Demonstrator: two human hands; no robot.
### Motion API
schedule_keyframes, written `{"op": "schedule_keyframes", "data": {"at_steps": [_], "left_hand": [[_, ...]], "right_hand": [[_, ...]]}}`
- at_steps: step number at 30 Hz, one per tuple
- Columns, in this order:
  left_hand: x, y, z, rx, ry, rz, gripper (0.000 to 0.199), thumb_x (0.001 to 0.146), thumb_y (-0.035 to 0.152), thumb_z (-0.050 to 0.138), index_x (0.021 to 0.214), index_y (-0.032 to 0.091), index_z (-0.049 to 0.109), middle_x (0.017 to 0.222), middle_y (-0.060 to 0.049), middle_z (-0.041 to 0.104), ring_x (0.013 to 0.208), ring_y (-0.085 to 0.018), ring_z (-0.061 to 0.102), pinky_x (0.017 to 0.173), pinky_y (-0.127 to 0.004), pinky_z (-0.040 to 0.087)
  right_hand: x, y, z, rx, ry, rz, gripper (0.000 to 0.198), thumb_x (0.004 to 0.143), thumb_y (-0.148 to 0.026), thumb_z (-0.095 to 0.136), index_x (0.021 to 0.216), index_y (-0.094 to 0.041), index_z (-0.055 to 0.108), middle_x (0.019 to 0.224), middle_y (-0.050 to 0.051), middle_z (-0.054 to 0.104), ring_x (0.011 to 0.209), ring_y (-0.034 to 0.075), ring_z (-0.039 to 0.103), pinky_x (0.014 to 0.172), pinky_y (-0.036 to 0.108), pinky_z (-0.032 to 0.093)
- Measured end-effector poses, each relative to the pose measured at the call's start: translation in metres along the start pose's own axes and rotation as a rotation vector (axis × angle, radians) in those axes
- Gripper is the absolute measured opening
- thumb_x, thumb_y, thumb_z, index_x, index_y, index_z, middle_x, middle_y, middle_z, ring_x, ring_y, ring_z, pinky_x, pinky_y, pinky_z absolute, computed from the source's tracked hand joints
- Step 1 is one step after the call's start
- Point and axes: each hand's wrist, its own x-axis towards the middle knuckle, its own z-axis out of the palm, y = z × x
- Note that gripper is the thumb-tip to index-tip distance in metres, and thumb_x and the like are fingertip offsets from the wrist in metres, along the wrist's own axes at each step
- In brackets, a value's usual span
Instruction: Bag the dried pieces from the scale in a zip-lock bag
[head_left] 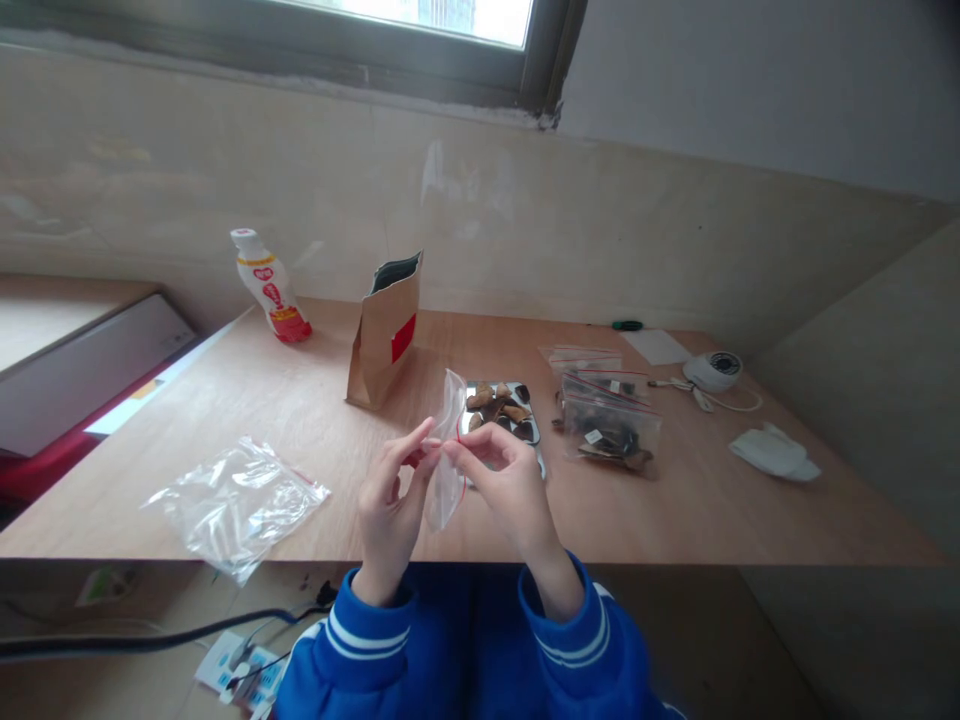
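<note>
Between my two hands is a small clear zip bag [448, 500] with a red line along its edge. My left hand [394, 490] pinches its near side, and my right hand [511, 485] pinches the edge beside the red line, the fingertips nearly touching. Just behind my right hand sits a silver tray [534, 425] carrying brown, dried-looking pieces [491, 400]; my hand hides its near part. To the right lie several filled zip bags [611, 425] with dark dried pieces inside. On the left rests a crumpled clear plastic bag [240, 500] that hangs slightly over the table's front edge.
A brown paper bag [386, 335] stands open behind the tray, a white and red bottle [271, 290] to its left. On the right are a white dome camera [712, 371] with cable, white paper [656, 347], a green-handled item [627, 325] and a folded white cloth or tissue [775, 452].
</note>
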Motion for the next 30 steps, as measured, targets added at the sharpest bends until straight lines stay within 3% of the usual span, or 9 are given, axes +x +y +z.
{"op": "schedule_keyframes", "data": {"at_steps": [3, 6, 9, 12, 16, 19, 23, 30], "left_hand": [[0.006, -0.002, -0.003, 0.104, 0.169, -0.046, 0.034, 0.09, 0.025, 0.06, 0.123, 0.028, 0.064, 0.092, -0.001, 0.065, 0.08, -0.011, 0.061, 0.069, -0.023, 0.05], [0.014, -0.002, -0.008, 0.131, 0.208, -0.085, 0.031, 0.09, 0.029, 0.06, 0.12, 0.026, 0.066, 0.091, -0.001, 0.064, 0.077, -0.01, 0.059, 0.068, -0.022, 0.048], [0.022, -0.004, -0.012, 0.097, 0.17, -0.067, 0.024, 0.089, 0.029, 0.062, 0.111, 0.025, 0.07, 0.089, -0.001, 0.065, 0.08, -0.011, 0.059, 0.073, -0.024, 0.049], [0.027, -0.007, -0.014, 0.098, 0.206, 0.005, 0.017, 0.087, 0.026, 0.065, 0.102, 0.025, 0.073, 0.088, 0.0, 0.064, 0.084, -0.012, 0.06, 0.078, -0.026, 0.049], [0.03, -0.015, -0.014, 0.102, 0.184, 0.048, 0.013, 0.088, 0.027, 0.063, 0.097, 0.024, 0.071, 0.103, -0.002, 0.066, 0.102, -0.016, 0.061, 0.093, -0.033, 0.047], [0.031, -0.024, -0.008, 0.09, 0.152, 0.031, 0.018, 0.095, 0.031, 0.052, 0.103, 0.021, 0.065, 0.118, -0.006, 0.065, 0.114, -0.018, 0.06, 0.098, -0.037, 0.046], [0.027, -0.043, 0.009, 0.017, 0.197, 0.087, 0.023, 0.1, 0.036, 0.039, 0.111, 0.019, 0.05, 0.134, -0.013, 0.057, 0.127, -0.02, 0.053, 0.105, -0.043, 0.043], [0.022, -0.063, 0.033, -0.014, 0.212, 0.257, 0.019, 0.099, 0.038, 0.038, 0.111, 0.023, 0.037, 0.141, -0.017, 0.047, 0.132, -0.021, 0.049, 0.104, -0.05, 0.045]], "right_hand": [[0.008, 0.004, -0.014, -0.026, 0.092, 0.028, 0.034, 0.072, -0.05, 0.074, 0.073, -0.018, 0.063, 0.065, 0.0, 0.066, 0.06, 0.014, 0.062, 0.057, 0.026, 0.05], [0.014, 0.011, -0.036, -0.092, 0.075, 0.004, 0.037, 0.078, -0.055, 0.067, 0.079, -0.018, 0.063, 0.061, 0.0, 0.063, 0.059, 0.015, 0.061, 0.058, 0.027, 0.051], [0.023, 0.024, -0.062, -0.263, -0.077, -0.162, 0.033, 0.092, -0.048, 0.051, 0.102, -0.02, 0.066, 0.089, 0.006, 0.07, 0.087, 0.019, 0.066, 0.08, 0.033, 0.054], [0.039, 0.045, -0.089, -0.557, -0.081, -0.361, 0.032, 0.091, -0.029, 0.05, 0.121, -0.024, 0.061, 0.124, 0.01, 0.062, 0.119, 0.023, 0.055, 0.104, 0.043, 0.043], [0.061, 0.07, -0.114, -0.746, -0.247, -0.372, 0.046, 0.085, -0.021, 0.055, 0.131, -0.024, 0.056, 0.14, 0.011, 0.053, 0.133, 0.026, 0.045, 0.113, 0.049, 0.034], [0.066, 0.077, -0.119, -0.783, -0.304, -0.356, 0.048, 0.086, -0.022, 0.057, 0.134, -0.024, 0.055, 0.144, 0.012, 0.049, 0.136, 0.027, 0.043, 0.113, 0.049, 0.034], [0.064, 0.078, -0.118, -0.787, -0.274, -0.361, 0.04, 0.09, -0.024, 0.054, 0.13, -0.025, 0.059, 0.143, 0.01, 0.052, 0.133, 0.026, 0.047, 0.112, 0.047, 0.037], [0.065, 0.085, -0.117, -0.813, -0.173, -0.433, 0.029, 0.093, -0.024, 0.05, 0.116, -0.024, 0.068, 0.126, 0.01, 0.063, 0.122, 0.025, 0.056, 0.105, 0.044, 0.045]]}}
